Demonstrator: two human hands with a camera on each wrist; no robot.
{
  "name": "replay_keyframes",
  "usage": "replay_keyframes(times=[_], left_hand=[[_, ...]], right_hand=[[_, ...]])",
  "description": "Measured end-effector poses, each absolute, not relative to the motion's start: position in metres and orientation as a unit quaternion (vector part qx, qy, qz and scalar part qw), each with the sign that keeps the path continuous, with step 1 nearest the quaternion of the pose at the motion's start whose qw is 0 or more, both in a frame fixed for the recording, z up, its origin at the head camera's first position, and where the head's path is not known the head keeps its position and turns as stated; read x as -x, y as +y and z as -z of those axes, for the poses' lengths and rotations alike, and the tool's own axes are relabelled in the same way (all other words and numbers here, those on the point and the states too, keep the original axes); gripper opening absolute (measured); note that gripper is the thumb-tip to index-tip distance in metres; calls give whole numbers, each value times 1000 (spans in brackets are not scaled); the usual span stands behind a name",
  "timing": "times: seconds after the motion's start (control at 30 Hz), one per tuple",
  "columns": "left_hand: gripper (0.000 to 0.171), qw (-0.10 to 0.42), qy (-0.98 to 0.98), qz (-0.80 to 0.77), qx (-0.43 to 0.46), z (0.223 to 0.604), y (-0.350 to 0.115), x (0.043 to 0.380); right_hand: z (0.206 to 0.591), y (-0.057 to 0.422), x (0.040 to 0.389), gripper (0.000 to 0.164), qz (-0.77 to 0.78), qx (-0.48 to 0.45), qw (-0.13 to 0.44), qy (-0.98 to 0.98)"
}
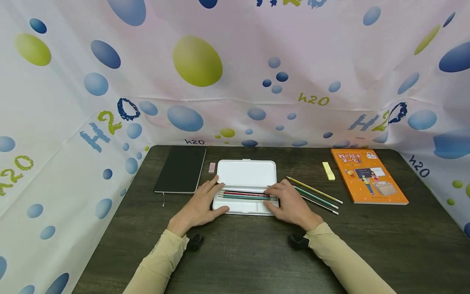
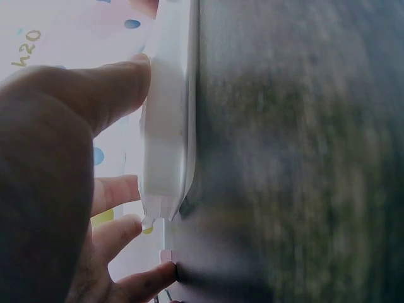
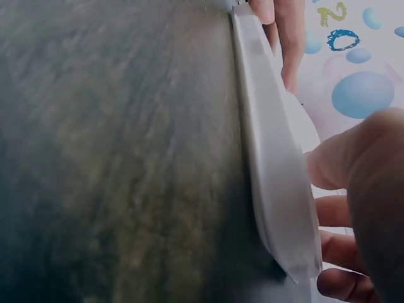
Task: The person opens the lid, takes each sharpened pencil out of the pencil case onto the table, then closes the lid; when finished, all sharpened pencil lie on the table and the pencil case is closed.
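Observation:
A white pencil case (image 1: 247, 173) lies opened flat on the dark table, lid towards the back. Several pencils (image 1: 242, 195) lie side by side in its tray. My left hand (image 1: 198, 206) is at the case's left end with fingers spread. Its thumb (image 2: 129, 82) touches the front rim, and the other fingers reach along the end. At the right end, my right hand (image 1: 291, 204) rests over the rim, fingertips above the pencils' ends and covering part of them. Its thumb (image 3: 331, 164) sits on the front edge in the right wrist view.
Three loose pencils (image 1: 318, 196) lie right of the case, by my right hand. A yellow stick-shaped block (image 1: 328, 171) and an orange book (image 1: 369, 177) are further right. Left of the case are a pink eraser (image 1: 211, 168) and a black notebook (image 1: 181, 169). A patterned curtain (image 1: 235, 122) borders the table's back.

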State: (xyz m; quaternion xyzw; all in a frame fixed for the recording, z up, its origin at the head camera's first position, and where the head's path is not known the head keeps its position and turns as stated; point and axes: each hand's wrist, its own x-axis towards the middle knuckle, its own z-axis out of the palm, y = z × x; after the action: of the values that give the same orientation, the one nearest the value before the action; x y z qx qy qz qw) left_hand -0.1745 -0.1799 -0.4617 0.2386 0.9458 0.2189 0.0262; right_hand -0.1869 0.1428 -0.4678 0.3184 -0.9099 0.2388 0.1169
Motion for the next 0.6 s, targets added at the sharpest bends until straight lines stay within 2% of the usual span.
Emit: replay_keyframes(times=[0.17, 0.4, 0.6], left_hand=[[79, 24, 945, -219, -242, 461, -181, 174], [79, 25, 944, -220, -243, 461, -181, 175], [79, 25, 943, -222, -246, 460, -182, 175]], right_hand=[[467, 142, 187, 28, -232, -327, 126, -907], [460, 138, 188, 28, -199, -331, 103, -917], [458, 137, 189, 19, -206, -322, 82, -921]])
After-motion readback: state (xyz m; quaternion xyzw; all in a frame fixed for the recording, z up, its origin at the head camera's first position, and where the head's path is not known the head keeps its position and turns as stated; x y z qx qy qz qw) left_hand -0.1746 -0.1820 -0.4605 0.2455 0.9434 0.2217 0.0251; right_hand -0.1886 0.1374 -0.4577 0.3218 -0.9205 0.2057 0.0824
